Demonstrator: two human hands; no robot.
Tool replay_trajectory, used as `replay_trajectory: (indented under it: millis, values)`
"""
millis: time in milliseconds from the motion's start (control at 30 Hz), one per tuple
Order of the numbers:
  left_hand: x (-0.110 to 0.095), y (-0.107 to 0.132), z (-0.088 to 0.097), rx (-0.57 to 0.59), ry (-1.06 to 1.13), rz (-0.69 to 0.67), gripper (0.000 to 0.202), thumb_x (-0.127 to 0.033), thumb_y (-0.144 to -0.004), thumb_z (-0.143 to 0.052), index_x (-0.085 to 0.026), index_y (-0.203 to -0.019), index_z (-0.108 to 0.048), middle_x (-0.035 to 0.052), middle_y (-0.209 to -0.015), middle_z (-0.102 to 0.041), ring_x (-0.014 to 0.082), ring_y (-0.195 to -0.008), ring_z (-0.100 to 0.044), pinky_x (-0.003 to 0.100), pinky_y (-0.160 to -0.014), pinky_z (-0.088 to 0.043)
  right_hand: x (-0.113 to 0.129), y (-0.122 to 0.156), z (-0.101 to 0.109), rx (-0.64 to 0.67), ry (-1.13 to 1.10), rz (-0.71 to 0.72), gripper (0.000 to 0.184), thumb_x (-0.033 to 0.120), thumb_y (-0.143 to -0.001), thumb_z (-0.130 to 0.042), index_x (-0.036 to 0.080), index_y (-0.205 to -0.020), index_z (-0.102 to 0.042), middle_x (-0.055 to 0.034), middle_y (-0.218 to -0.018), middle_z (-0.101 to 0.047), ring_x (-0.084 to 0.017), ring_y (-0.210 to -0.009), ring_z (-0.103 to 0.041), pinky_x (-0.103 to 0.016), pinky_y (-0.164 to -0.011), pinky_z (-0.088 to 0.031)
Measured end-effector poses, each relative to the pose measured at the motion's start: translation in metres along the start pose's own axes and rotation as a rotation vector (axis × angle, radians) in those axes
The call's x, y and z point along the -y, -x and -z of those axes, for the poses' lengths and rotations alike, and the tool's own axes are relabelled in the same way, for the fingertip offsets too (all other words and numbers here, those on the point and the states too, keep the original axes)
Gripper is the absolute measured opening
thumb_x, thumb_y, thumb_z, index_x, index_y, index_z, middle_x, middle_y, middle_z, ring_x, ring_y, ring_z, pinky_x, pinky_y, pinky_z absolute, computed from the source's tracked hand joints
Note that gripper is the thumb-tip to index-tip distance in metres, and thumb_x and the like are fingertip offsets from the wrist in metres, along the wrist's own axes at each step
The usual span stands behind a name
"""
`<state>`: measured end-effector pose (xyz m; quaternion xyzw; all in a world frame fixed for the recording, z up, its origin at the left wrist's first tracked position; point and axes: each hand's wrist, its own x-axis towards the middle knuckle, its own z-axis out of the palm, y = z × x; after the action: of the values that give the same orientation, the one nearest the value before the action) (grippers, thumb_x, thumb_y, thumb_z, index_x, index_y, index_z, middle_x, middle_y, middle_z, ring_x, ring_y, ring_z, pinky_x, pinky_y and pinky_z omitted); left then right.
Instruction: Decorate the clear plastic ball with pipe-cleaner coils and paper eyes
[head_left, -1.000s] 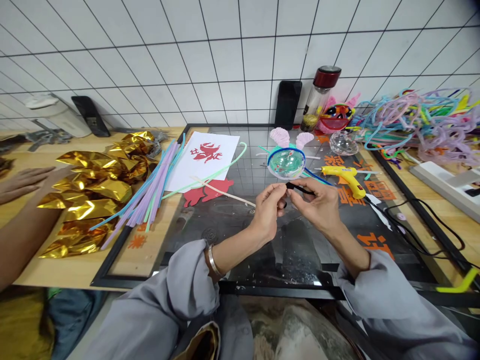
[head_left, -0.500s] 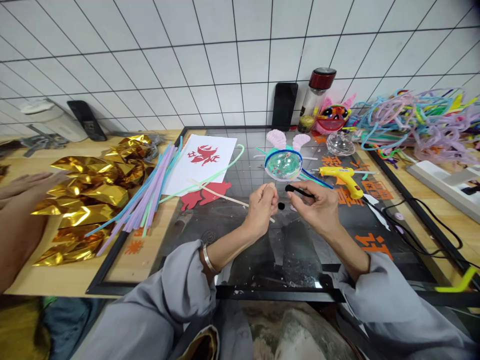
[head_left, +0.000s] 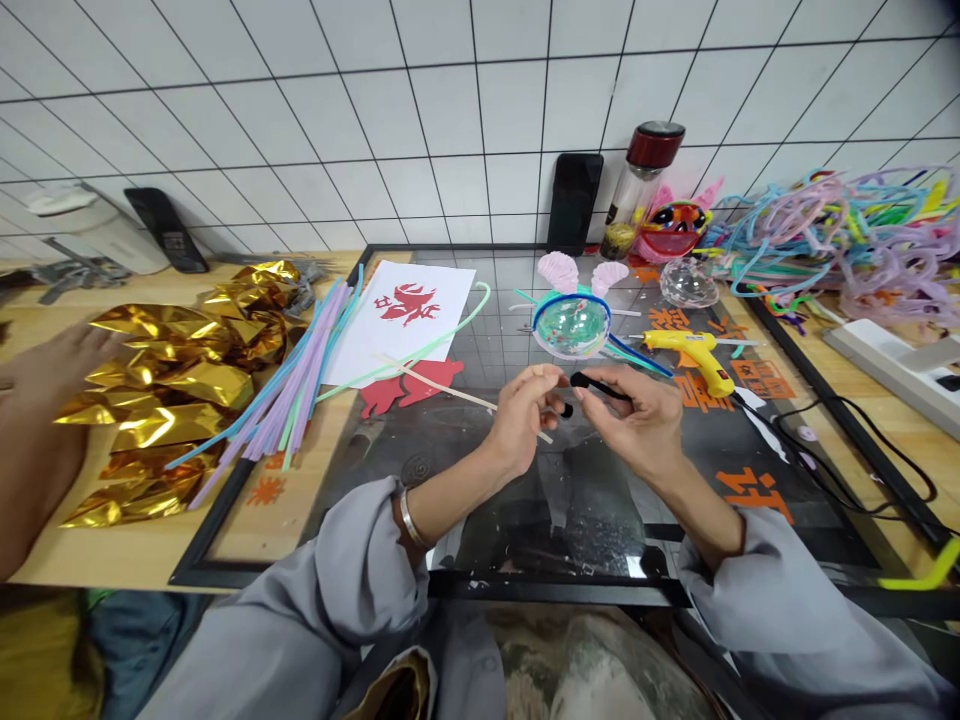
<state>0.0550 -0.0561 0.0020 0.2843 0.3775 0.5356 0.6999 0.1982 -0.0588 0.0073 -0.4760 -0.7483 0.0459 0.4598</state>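
Over the dark glass tabletop my two hands face each other. My right hand pinches a black pipe cleaner, whose tip is rolled into a small coil. Close to that coil is my left hand, its fingers loosely bent and apart, with nothing visible in them. Below, between the hands, a small black disc appears to lie on the glass. Just beyond my hands rests a clear dome with blue and pale pipe-cleaner edging and two pink ears.
A yellow glue gun with a black cord lies right. Tangled pipe cleaners sit at back right, before a lidded bottle. Left are straight pipe cleaners, gold foil, white paper and another person's arm.
My left hand's fingers have loosened from a closed curl and moved toward the coil tip. The right hand keeps its pinch on the black pipe cleaner. The view has shifted slightly.
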Motion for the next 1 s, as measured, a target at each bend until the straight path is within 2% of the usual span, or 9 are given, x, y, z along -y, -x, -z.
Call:
replay_trajectory:
  millis: [100, 233, 333, 500, 600, 667, 733, 867, 1000]
  values:
    - [0.000, 0.005, -0.004, 0.078, -0.001, 0.046, 0.026, -0.037, -0.065, -0.068, -0.017, -0.077, -0.055, -0.0028, -0.067, -0.050, 0.0081, -0.058, -0.047, 0.019, -0.047, -0.032, 0.000, 0.001, -0.002, 0.008, 0.020, 0.037, 0.015, 0.030, -0.081, -0.061, 0.020, -0.088, -0.071, -0.0030, -0.076, -0.074, -0.013, -0.054, -0.060, -0.027, -0.054, -0.047]
    - [0.000, 0.006, -0.006, 0.062, -0.045, 0.053, 0.026, -0.032, -0.063, -0.072, -0.016, -0.069, -0.052, -0.0036, -0.061, -0.047, 0.0067, -0.057, -0.043, 0.018, -0.047, -0.030, 0.002, 0.001, -0.002, 0.005, 0.045, 0.095, 0.016, 0.027, -0.081, -0.059, 0.019, -0.087, -0.071, -0.0031, -0.073, -0.073, -0.012, -0.049, -0.055, -0.028, -0.055, -0.045]
    - [-0.002, 0.004, -0.004, 0.058, -0.072, 0.035, 0.025, -0.031, -0.063, -0.071, -0.015, -0.067, -0.052, -0.0030, -0.061, -0.048, 0.0060, -0.056, -0.042, 0.018, -0.048, -0.030, 0.002, -0.002, 0.001, 0.038, 0.025, 0.098, 0.018, 0.025, -0.080, -0.060, 0.018, -0.092, -0.070, -0.0043, -0.078, -0.074, -0.012, -0.048, -0.054, -0.029, -0.056, -0.045]
    - [-0.006, -0.004, 0.004, 0.087, -0.197, -0.020, 0.020, -0.028, -0.064, -0.067, -0.015, -0.070, -0.054, -0.0047, -0.056, -0.044, 0.0051, -0.052, -0.040, 0.017, -0.048, -0.029, -0.005, -0.006, 0.008, 0.168, -0.069, 0.073, 0.022, 0.026, -0.085, -0.056, 0.019, -0.102, -0.067, -0.0059, -0.095, -0.073, -0.016, -0.069, -0.064, -0.029, -0.062, -0.045]
    - [-0.008, -0.008, 0.008, 0.132, -0.237, -0.014, 0.018, -0.027, -0.065, -0.065, -0.015, -0.072, -0.054, -0.0052, -0.056, -0.045, 0.0047, -0.051, -0.039, 0.018, -0.047, -0.029, -0.008, -0.007, 0.010, 0.183, -0.051, 0.112, 0.016, 0.023, -0.090, -0.052, 0.020, -0.095, -0.067, -0.0040, -0.086, -0.072, -0.016, -0.074, -0.063, -0.029, -0.064, -0.042]
    - [-0.007, -0.008, 0.010, 0.169, -0.254, -0.006, 0.018, -0.027, -0.067, -0.064, -0.015, -0.073, -0.053, -0.0050, -0.056, -0.046, 0.0047, -0.050, -0.039, 0.018, -0.047, -0.029, -0.008, -0.009, 0.011, 0.160, 0.025, 0.152, 0.015, 0.023, -0.090, -0.051, 0.020, -0.088, -0.065, -0.0030, -0.077, -0.068, -0.017, -0.071, -0.059, -0.032, -0.066, -0.039]
    - [-0.006, -0.009, 0.010, 0.204, -0.263, 0.000, 0.018, -0.028, -0.068, -0.064, -0.015, -0.073, -0.052, -0.0050, -0.055, -0.047, 0.0046, -0.049, -0.039, 0.018, -0.046, -0.029, -0.008, -0.010, 0.011, 0.120, 0.111, 0.208, 0.014, 0.022, -0.090, -0.050, 0.019, -0.083, -0.062, -0.0046, -0.077, -0.065, -0.019, -0.076, -0.057, -0.034, -0.070, -0.038]
    - [-0.005, -0.009, 0.011, 0.229, -0.287, 0.012, 0.019, -0.028, -0.069, -0.065, -0.016, -0.072, -0.051, -0.0051, -0.054, -0.049, 0.0044, -0.047, -0.040, 0.018, -0.046, -0.030, -0.008, -0.011, 0.009, 0.125, 0.083, 0.306, 0.017, 0.013, -0.091, -0.041, 0.017, -0.087, -0.058, -0.0100, -0.089, -0.063, -0.021, -0.087, -0.056, -0.035, -0.074, -0.043]
    - [-0.010, -0.009, 0.011, 0.220, -0.343, 0.011, 0.020, -0.026, -0.068, -0.067, -0.015, -0.068, -0.051, -0.0044, -0.053, -0.051, 0.0038, -0.046, -0.042, 0.018, -0.047, -0.033, -0.007, -0.009, 0.009, 0.195, 0.037, 0.281, 0.019, 0.011, -0.091, -0.039, 0.017, -0.091, -0.056, -0.0061, -0.078, -0.058, -0.018, -0.074, -0.055, -0.030, -0.066, -0.044]
